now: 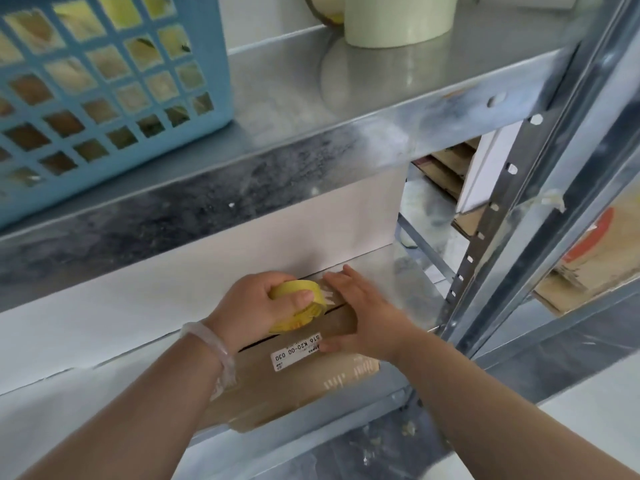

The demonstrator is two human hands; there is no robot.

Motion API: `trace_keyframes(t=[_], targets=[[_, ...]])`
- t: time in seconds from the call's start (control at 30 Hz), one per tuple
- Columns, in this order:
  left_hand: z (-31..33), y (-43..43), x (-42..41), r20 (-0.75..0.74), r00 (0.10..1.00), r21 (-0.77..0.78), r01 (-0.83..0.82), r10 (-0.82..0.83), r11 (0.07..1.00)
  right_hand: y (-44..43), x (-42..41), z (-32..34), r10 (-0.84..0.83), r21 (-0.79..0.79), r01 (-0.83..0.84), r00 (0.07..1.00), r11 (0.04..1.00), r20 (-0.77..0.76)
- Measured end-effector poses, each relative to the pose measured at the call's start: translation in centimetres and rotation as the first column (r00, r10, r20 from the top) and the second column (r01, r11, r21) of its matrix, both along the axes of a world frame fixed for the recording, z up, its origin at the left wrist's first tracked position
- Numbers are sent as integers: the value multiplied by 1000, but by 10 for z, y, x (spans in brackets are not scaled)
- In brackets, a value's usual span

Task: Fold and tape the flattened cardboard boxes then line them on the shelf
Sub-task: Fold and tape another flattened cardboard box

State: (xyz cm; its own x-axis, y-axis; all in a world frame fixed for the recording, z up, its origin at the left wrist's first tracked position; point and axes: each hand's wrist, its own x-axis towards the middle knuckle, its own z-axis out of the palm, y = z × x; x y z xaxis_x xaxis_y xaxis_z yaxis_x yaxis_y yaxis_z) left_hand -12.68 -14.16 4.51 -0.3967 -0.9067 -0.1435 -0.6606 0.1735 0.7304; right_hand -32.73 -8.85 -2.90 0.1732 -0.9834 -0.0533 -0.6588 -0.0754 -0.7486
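Note:
A brown cardboard box [298, 382] with a white printed label lies on the lower metal shelf [398, 271], its top flaps meeting at a seam. My left hand [252, 303] grips a yellow roll of tape [304, 306] over that seam. A strip of clear tape runs from the roll to the right. My right hand [363, 313] lies flat with straight fingers on the box top, pressing the tape end near the box's far right edge. A white board [242, 258] stands behind the box.
On the upper shelf [311, 98] stand a blue plastic basket [104, 91] at left and big rolls of tape [398, 19] at the back. A perforated steel upright [502, 202] rises at right. Flattened cardboard [450, 168] lies beyond it.

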Motion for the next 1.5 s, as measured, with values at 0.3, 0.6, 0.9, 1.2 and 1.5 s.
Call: trace_keyframes(t=[0.3,0.6,0.9,1.2,1.5], targets=[[14,-1,21,54,995,21,80,-81,997,-7,3,-18,-82,-87,87,995,992,56],[29,9,13,317,948,-178,65,-5,982,3,7,-13,-98,-65,100,994,993,40],[29,13,88,236,971,-5,49,-46,999,6,7,-5,-70,-60,67,997,996,-40],[22,24,124,334,925,-252,-100,183,962,1,4,-15,-53,-129,42,995,991,-84],[6,29,176,500,817,-320,-134,287,938,0,4,-19,-43,-127,25,989,992,-142]])
